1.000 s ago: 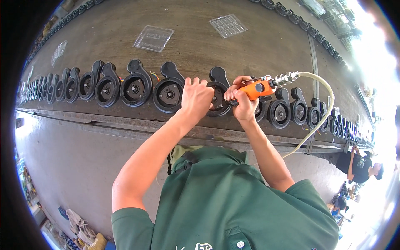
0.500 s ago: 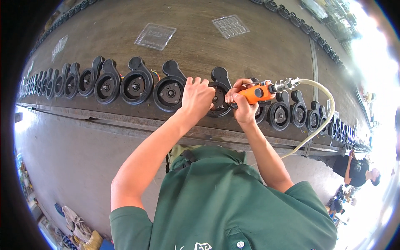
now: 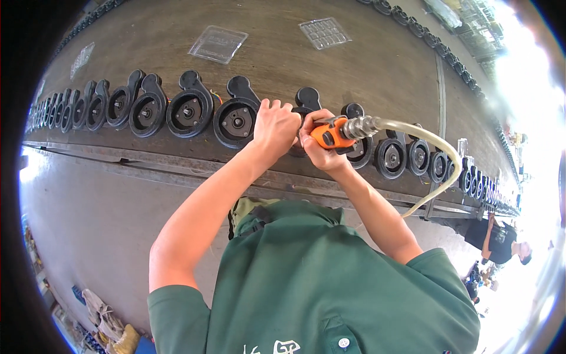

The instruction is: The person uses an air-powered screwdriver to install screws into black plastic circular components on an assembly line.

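My left hand (image 3: 276,128) is closed, its fingers curled on the left side of a black round housing with a rounded arm (image 3: 308,97). Most of that housing's dish is hidden by my hands. Wrapped in my right hand (image 3: 320,152) is an orange air-powered tool (image 3: 331,134), with a metal fitting (image 3: 361,127) and a clear hose (image 3: 443,147) running off to the right. The tool's working end is hidden at the housing. Just left of my left hand is another black housing (image 3: 236,122) with a metal hub, and one more (image 3: 358,150) sits right of the tool.
Similar black housings (image 3: 190,112) line the near edge of the long brown table (image 3: 271,47) to both sides. Two clear plastic trays (image 3: 219,44) (image 3: 325,33) lie farther back. Another row of parts (image 3: 429,39) runs along the far side. A person in dark clothes (image 3: 501,241) stands at the right.
My right hand has moved left with the orange tool, bringing it closer to my left hand and over the housing. My left hand has stayed nearly in place.
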Demonstrator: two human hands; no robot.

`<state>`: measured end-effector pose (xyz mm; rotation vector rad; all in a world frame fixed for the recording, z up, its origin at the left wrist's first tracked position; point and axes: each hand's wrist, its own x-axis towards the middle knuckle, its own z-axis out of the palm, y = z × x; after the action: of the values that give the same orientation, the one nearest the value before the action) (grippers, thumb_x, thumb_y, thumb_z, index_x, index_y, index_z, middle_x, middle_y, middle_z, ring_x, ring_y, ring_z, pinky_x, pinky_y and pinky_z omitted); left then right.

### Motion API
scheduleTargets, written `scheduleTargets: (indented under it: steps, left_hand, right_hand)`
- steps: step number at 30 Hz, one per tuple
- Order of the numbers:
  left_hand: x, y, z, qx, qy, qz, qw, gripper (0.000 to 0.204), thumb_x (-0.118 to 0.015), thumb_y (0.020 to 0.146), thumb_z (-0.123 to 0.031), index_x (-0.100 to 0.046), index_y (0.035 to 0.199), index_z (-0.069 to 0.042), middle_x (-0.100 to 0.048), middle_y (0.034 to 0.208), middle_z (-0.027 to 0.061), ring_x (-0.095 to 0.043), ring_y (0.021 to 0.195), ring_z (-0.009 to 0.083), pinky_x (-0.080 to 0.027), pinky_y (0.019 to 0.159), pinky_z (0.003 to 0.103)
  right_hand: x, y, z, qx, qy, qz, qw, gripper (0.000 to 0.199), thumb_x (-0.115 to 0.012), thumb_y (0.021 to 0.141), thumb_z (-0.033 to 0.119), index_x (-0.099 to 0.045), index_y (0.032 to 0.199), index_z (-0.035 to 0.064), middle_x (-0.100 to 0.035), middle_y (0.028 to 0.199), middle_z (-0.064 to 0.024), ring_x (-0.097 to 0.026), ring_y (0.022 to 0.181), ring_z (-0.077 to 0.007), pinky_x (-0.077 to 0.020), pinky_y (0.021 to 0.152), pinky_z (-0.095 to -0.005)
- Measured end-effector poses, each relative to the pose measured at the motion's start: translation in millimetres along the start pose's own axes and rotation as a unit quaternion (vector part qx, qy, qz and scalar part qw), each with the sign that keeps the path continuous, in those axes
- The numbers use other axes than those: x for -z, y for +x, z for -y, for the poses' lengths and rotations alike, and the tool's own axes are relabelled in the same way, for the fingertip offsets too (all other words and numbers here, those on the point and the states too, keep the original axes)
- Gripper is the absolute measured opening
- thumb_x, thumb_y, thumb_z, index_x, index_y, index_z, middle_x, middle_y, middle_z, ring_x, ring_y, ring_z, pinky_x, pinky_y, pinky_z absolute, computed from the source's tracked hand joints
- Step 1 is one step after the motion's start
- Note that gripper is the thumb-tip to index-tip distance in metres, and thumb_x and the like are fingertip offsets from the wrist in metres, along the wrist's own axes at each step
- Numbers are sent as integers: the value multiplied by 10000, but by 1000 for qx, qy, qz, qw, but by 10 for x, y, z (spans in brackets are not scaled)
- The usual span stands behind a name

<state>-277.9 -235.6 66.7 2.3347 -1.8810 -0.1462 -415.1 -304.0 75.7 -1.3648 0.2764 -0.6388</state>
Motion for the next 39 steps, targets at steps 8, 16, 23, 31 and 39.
scheduleTargets:
  steps: [8, 16, 23, 31, 39]
  left_hand:
    - [56, -31, 9, -5, -6, 15, 1000, 203, -809, 729, -320, -749, 800, -139, -680, 953, 59, -639, 1009, 268, -447, 896, 409]
    - [42, -26, 10, -6, -1, 19, 1000, 261, -842, 705, -319, -775, 902, -161, -687, 956, 74, -645, 998, 273, -450, 896, 419]
    - [101, -25, 21, -11, -24, 41, 999, 353, -862, 696, -338, -785, 999, -174, -676, 978, 90, -632, 1022, 287, -435, 914, 420]
    - [60, -33, 32, -11, -33, 39, 999, 357, -850, 713, -341, -782, 1027, -184, -665, 975, 86, -626, 1025, 280, -431, 922, 413]
    - [72, -41, 39, -14, -35, 34, 999, 326, -840, 724, -339, -775, 991, -164, -660, 964, 84, -623, 1026, 279, -437, 913, 411]
  right_hand:
    - [81, -2, -103, 13, -28, -39, 999, 248, -611, 810, -30, -556, 1050, -3, -591, 837, -34, -556, 719, -78, -478, 649, -245]
    - [100, 50, 77, 40, -67, -39, 996, 296, -611, 824, 2, -552, 1112, -27, -608, 769, -14, -572, 698, -80, -477, 645, -243]
    - [224, 485, 12, 107, 36, -142, 983, 243, -573, 850, -31, -518, 1086, -16, -615, 775, -40, -599, 672, -112, -504, 638, -256]
    - [239, 397, -182, 108, -15, -108, 988, 260, -613, 860, -14, -522, 1103, -13, -616, 804, -26, -592, 717, -79, -508, 686, -242]
    - [188, 437, -119, 107, -3, -110, 988, 245, -518, 870, -6, -467, 1109, -1, -545, 744, -52, -541, 692, -148, -496, 699, -318]
